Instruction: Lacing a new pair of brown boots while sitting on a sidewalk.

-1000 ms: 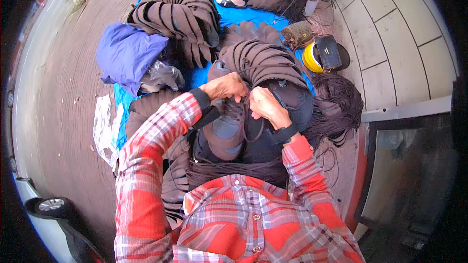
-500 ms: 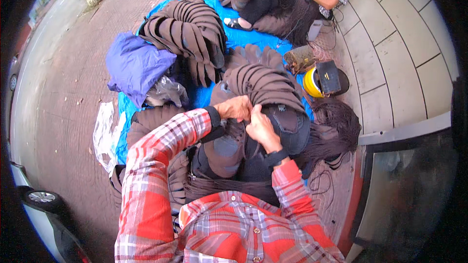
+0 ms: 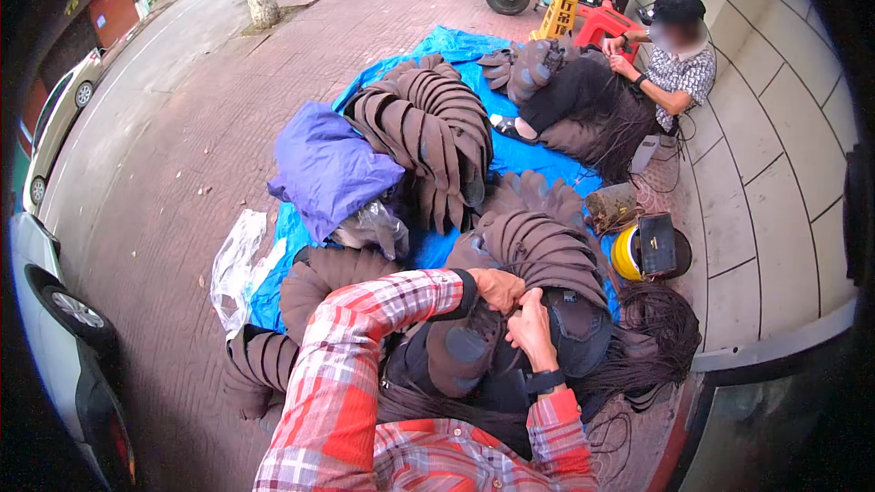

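My left hand (image 3: 499, 291) and my right hand (image 3: 532, 328) meet in front of me, fingers pinched close together. Whatever they grip is too small or hidden to make out. Just beyond them lies a fanned row of brown, curved fabric pieces (image 3: 547, 246) that look like shoe uppers. A darker piece (image 3: 583, 328) rests beside my right hand. Below my left hand, a rounded brown piece (image 3: 456, 353) lies over my lap. A thick bundle of dark brown cords (image 3: 661, 323) spreads out to the right.
A blue tarp (image 3: 524, 157) carries another large stack of brown pieces (image 3: 424, 132), with a purple cloth bag (image 3: 328, 164) beside it. A yellow bucket (image 3: 625, 253) stands near the tiled wall (image 3: 766, 191). Another person (image 3: 679, 77) sits at the far right, hands together. Parked cars (image 3: 68, 337) line the left.
The view has tilted up and shifted left, so more of the street and the other person shows. My hands stay together over the brown pieces.
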`<action>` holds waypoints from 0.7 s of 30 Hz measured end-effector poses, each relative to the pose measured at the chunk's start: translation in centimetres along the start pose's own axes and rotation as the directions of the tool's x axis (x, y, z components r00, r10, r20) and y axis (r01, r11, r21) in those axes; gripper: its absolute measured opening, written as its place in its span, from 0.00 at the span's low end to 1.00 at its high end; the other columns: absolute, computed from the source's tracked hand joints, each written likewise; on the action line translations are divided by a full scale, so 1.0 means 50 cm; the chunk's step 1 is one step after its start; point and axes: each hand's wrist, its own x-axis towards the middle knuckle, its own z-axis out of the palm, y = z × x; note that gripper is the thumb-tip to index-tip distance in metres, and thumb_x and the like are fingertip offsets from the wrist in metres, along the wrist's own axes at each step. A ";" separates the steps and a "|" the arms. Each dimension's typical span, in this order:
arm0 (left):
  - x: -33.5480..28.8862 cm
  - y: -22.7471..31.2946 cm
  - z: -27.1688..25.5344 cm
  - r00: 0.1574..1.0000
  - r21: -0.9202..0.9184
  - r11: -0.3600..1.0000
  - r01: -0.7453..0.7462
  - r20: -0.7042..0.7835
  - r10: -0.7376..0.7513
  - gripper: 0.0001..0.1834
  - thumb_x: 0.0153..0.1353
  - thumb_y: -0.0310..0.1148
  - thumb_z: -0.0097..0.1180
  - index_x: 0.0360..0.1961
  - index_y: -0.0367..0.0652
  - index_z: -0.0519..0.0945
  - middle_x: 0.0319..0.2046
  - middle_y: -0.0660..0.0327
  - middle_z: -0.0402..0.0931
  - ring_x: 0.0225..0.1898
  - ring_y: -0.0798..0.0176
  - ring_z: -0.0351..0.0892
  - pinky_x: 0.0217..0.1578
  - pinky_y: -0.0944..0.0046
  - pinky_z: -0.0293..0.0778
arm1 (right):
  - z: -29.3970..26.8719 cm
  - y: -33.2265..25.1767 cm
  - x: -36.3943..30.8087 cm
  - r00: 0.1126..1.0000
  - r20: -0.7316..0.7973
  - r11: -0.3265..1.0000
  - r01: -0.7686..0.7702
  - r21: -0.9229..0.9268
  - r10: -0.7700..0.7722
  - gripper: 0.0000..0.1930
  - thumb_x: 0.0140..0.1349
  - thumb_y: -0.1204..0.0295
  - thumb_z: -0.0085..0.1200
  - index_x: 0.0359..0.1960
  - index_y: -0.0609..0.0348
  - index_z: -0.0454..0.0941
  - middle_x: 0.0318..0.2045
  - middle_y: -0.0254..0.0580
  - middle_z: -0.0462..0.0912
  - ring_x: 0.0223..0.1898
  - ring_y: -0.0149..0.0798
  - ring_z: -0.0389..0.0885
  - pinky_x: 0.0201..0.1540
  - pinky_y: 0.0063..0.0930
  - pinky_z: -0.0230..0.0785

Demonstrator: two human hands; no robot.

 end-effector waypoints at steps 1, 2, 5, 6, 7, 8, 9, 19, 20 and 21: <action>0.004 -0.001 0.006 0.992 0.178 0.984 -0.009 -0.123 0.032 0.08 0.39 0.32 0.54 0.20 0.39 0.78 0.15 0.55 0.75 0.22 0.56 0.78 0.22 0.57 0.70 | -0.002 0.008 -0.002 0.999 0.022 0.999 0.022 0.032 -0.023 0.12 0.49 0.82 0.41 0.37 0.70 0.60 0.17 0.51 0.74 0.13 0.39 0.76 0.11 0.30 0.68; 0.003 0.023 -0.007 0.993 0.177 0.984 -0.029 -0.106 0.048 0.08 0.39 0.32 0.54 0.20 0.39 0.78 0.15 0.55 0.75 0.22 0.56 0.78 0.22 0.57 0.70 | -0.010 0.016 0.000 1.000 0.007 0.999 0.004 0.036 -0.004 0.12 0.49 0.82 0.41 0.37 0.70 0.60 0.17 0.51 0.74 0.13 0.39 0.76 0.11 0.30 0.68; -0.021 0.090 -0.051 0.972 0.676 0.721 -0.153 -0.027 0.232 0.07 0.41 0.33 0.54 0.18 0.40 0.79 0.19 0.54 0.77 0.26 0.51 0.80 0.25 0.56 0.75 | -0.025 0.060 0.008 0.944 -0.113 0.946 0.293 -0.137 -0.309 0.07 0.51 0.76 0.48 0.31 0.65 0.69 0.20 0.49 0.75 0.17 0.42 0.75 0.19 0.34 0.66; -0.030 0.093 -0.063 0.980 0.752 0.652 -0.096 -0.045 0.196 0.07 0.41 0.33 0.54 0.17 0.40 0.79 0.20 0.55 0.78 0.26 0.51 0.80 0.24 0.56 0.75 | -0.027 0.080 0.008 0.823 -0.183 0.819 0.459 -0.344 -0.538 0.05 0.52 0.73 0.50 0.27 0.62 0.73 0.22 0.49 0.75 0.24 0.48 0.75 0.28 0.38 0.67; -0.039 0.069 -0.075 0.986 0.787 0.614 -0.062 -0.045 0.158 0.08 0.42 0.34 0.54 0.16 0.40 0.79 0.19 0.54 0.78 0.25 0.53 0.80 0.23 0.57 0.76 | -0.046 0.036 -0.016 0.864 -0.148 0.854 0.423 -0.302 -0.481 0.05 0.51 0.73 0.51 0.25 0.62 0.74 0.25 0.51 0.73 0.33 0.52 0.73 0.37 0.38 0.66; -0.056 0.068 -0.108 0.985 0.843 0.537 -0.013 -0.082 0.153 0.08 0.43 0.37 0.53 0.19 0.45 0.80 0.19 0.55 0.78 0.22 0.57 0.80 0.20 0.56 0.74 | -0.047 0.022 -0.020 0.794 -0.258 0.832 0.496 -0.249 -0.550 0.04 0.52 0.74 0.51 0.25 0.62 0.75 0.25 0.51 0.72 0.32 0.51 0.72 0.37 0.39 0.65; -0.066 0.025 -0.126 0.975 0.808 0.589 0.019 -0.146 0.168 0.08 0.43 0.37 0.53 0.19 0.45 0.79 0.18 0.55 0.77 0.22 0.56 0.80 0.19 0.56 0.73 | -0.045 0.010 -0.023 0.807 -0.231 0.834 0.490 -0.252 -0.544 0.06 0.55 0.71 0.49 0.26 0.59 0.76 0.27 0.52 0.72 0.34 0.54 0.72 0.36 0.41 0.65; -0.101 -0.042 -0.055 0.938 -0.700 0.645 0.307 0.107 -0.330 0.09 0.48 0.35 0.47 0.20 0.40 0.73 0.16 0.62 0.72 0.19 0.62 0.76 0.15 0.68 0.66 | -0.001 0.007 0.025 0.946 0.055 0.794 0.298 -0.529 -0.318 0.12 0.50 0.63 0.54 0.22 0.61 0.78 0.26 0.50 0.80 0.32 0.50 0.78 0.36 0.42 0.66; -0.099 -0.036 -0.045 0.906 -0.849 0.427 0.310 0.128 -0.404 0.09 0.49 0.35 0.47 0.20 0.41 0.73 0.16 0.63 0.71 0.18 0.65 0.75 0.14 0.70 0.65 | -0.022 0.012 0.038 0.949 0.116 0.871 0.314 -0.377 -0.292 0.12 0.48 0.63 0.54 0.21 0.60 0.78 0.24 0.51 0.80 0.29 0.53 0.78 0.31 0.41 0.68; -0.101 -0.035 -0.042 0.926 -0.956 0.181 0.229 0.157 -0.343 0.09 0.48 0.34 0.47 0.22 0.38 0.72 0.17 0.60 0.71 0.16 0.63 0.73 0.13 0.69 0.64 | -0.047 0.015 0.044 0.947 0.185 0.874 0.314 -0.371 -0.262 0.12 0.48 0.63 0.55 0.22 0.60 0.79 0.23 0.50 0.80 0.27 0.51 0.78 0.29 0.39 0.68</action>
